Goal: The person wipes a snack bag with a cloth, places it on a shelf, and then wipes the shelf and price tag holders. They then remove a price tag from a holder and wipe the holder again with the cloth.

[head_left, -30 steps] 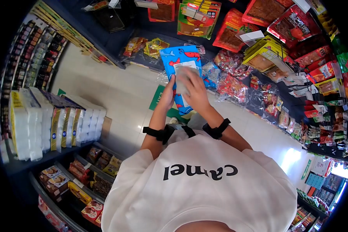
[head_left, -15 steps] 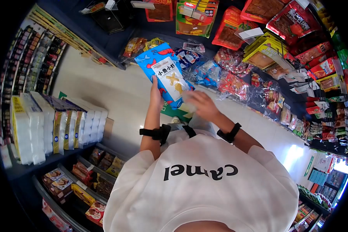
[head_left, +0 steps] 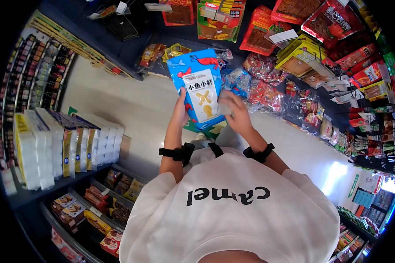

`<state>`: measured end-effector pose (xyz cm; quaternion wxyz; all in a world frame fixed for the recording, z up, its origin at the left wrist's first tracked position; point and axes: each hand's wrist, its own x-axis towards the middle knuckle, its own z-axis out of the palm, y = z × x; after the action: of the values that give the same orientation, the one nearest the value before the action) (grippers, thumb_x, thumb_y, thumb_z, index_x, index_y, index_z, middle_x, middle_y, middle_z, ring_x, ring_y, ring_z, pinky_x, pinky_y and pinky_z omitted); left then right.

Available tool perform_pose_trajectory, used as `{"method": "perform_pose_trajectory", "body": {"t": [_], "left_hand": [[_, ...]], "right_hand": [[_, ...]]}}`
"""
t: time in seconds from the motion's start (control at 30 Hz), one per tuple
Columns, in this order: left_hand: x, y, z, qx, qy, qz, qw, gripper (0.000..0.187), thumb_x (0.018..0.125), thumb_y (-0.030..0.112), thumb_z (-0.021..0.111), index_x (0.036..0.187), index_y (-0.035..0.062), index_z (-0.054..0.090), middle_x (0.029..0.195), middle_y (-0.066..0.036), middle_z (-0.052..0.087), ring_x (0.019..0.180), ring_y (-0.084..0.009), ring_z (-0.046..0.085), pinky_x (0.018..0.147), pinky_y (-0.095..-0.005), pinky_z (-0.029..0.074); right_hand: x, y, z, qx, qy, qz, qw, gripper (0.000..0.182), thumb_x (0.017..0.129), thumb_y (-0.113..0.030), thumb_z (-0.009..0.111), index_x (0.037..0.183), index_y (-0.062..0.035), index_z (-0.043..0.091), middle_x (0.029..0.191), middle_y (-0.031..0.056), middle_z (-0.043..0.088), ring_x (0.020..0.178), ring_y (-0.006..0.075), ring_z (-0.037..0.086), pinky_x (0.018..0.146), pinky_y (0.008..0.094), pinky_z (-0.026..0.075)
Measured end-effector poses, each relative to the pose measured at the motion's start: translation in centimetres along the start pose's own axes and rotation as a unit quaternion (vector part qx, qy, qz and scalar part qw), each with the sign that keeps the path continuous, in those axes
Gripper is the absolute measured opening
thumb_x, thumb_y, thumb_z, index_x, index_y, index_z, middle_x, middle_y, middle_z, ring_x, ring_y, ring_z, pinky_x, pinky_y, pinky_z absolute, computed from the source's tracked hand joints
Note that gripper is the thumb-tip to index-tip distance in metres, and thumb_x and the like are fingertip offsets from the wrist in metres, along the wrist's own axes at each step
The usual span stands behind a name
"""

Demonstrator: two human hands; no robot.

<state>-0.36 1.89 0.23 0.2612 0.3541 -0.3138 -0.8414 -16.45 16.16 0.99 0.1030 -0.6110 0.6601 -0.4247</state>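
Both hands are holding up a blue snack bag in a shop aisle

The left hand (head_left: 180, 107) is gripping the left edge of the glossy, flat blue snack bag (head_left: 200, 87), printed with red fish and a white label panel, raised before the snack rack (head_left: 294, 65); the right hand (head_left: 237, 111) is pinching a small pale cloth (head_left: 225, 106) against the bag's right edge, over crinkly clear-wrapped packets (head_left: 261, 94)

We see a blue snack bag (head_left: 199, 87) with red fish and a white label; black wrist straps (head_left: 176, 153); a white shirt (head_left: 232, 210) lettered in black.
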Motion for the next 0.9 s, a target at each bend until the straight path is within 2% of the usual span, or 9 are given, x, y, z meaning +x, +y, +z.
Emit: {"method": "perform_pose_trajectory", "body": {"t": [0.33,0.47,0.53,0.57,0.6,0.67,0.8,0.83,0.9], "left_hand": [[1.2,-2.9,-4.4,-0.034,0.089,0.025,0.995,0.067,0.093,0.052,0.043,0.138,0.0029,0.035,0.137,-0.013,0.045,0.123,-0.0251,0.046,0.103,-0.0379,0.035],[2.0,-6.2,-6.2,-0.077,0.167,0.052,0.982,0.067,0.094,0.053,0.038,0.141,0.0060,0.029,0.140,-0.010,0.041,0.126,-0.0252,0.043,0.104,-0.0393,0.034],[3.2,-8.4,-6.8,-0.089,0.155,0.080,0.981,0.067,0.095,0.053,0.036,0.141,0.0059,0.029,0.140,-0.009,0.041,0.126,-0.0247,0.042,0.105,-0.0384,0.033],[3.7,-9.8,-6.9,-0.099,0.163,0.057,0.980,0.066,0.095,0.053,0.035,0.141,0.0054,0.029,0.140,-0.009,0.041,0.126,-0.0242,0.042,0.105,-0.0377,0.033],[4.0,-11.2,-7.1,-0.103,0.169,0.047,0.979,0.066,0.095,0.053,0.035,0.141,0.0054,0.029,0.140,-0.009,0.041,0.126,-0.0242,0.042,0.105,-0.0377,0.033],[5.9,-13.7,-7.0,-0.119,0.205,0.039,0.971,0.068,0.095,0.054,0.035,0.141,0.0048,0.029,0.140,-0.008,0.041,0.126,-0.0236,0.042,0.105,-0.0376,0.033],[8.6,-18.2,-7.1,-0.130,0.205,0.038,0.969,0.070,0.094,0.056,0.036,0.140,0.0048,0.030,0.142,-0.008,0.036,0.129,-0.0226,0.037,0.105,-0.0366,0.031],[8.9,-19.0,-7.0,-0.129,0.206,0.024,0.970,0.068,0.094,0.053,0.039,0.141,0.0055,0.029,0.144,-0.008,0.034,0.130,-0.0217,0.035,0.106,-0.0388,0.030],[9.8,-21.2,-8.4,-0.116,0.204,0.002,0.972,0.065,0.094,0.050,0.042,0.140,0.0062,0.030,0.141,-0.008,0.037,0.128,-0.0216,0.037,0.105,-0.0409,0.031]], "right_hand": [[-6.2,2.5,-0.1,-0.082,-0.210,0.016,0.974,0.033,0.064,-0.002,0.058,0.096,-0.0067,0.062,0.112,0.0075,0.056,0.108,0.0292,0.051,0.092,0.0422,0.042],[-9.6,7.7,1.7,-0.049,-0.299,0.160,0.940,0.033,0.071,-0.004,0.057,0.104,-0.0056,0.056,0.095,0.0151,0.059,0.084,0.0339,0.059,0.076,0.0430,0.048],[-10.7,10.1,3.1,0.188,-0.193,0.354,0.896,0.046,0.077,-0.004,0.055,0.120,-0.0103,0.044,0.093,0.0172,0.058,0.077,0.0271,0.059,0.070,0.0385,0.047],[-11.1,11.3,3.7,0.286,-0.203,0.378,0.857,0.056,0.080,-0.005,0.053,0.131,-0.0155,0.031,0.092,0.0144,0.057,0.080,0.0189,0.055,0.071,0.0334,0.045],[-11.2,11.5,4.0,0.284,-0.208,0.388,0.852,0.056,0.080,-0.005,0.053,0.131,-0.0155,0.031,0.092,0.0144,0.057,0.080,0.0189,0.055,0.071,0.0334,0.045],[-8.8,11.2,4.6,0.380,-0.186,0.408,0.809,0.062,0.079,0.005,0.043,0.136,-0.0153,0.026,0.121,0.0119,0.049,0.094,0.0145,0.050,0.077,0.0257,0.041],[-6.9,15.4,7.2,0.420,-0.223,0.460,0.750,0.057,0.069,-0.004,0.044,0.126,-0.0096,0.045,0.112,0.0112,0.054,0.089,0.0143,0.050,0.078,0.0241,0.041],[-6.4,15.6,7.6,0.451,-0.157,0.491,0.729,0.043,0.072,-0.008,0.044,0.113,-0.0066,0.056,0.095,0.0086,0.055,0.086,0.0170,0.053,0.076,0.0265,0.043],[-7.4,18.6,8.8,0.465,-0.124,0.528,0.700,0.042,0.071,-0.008,0.045,0.112,-0.0062,0.057,0.090,0.0067,0.055,0.083,0.0168,0.053,0.076,0.0266,0.043]]}}
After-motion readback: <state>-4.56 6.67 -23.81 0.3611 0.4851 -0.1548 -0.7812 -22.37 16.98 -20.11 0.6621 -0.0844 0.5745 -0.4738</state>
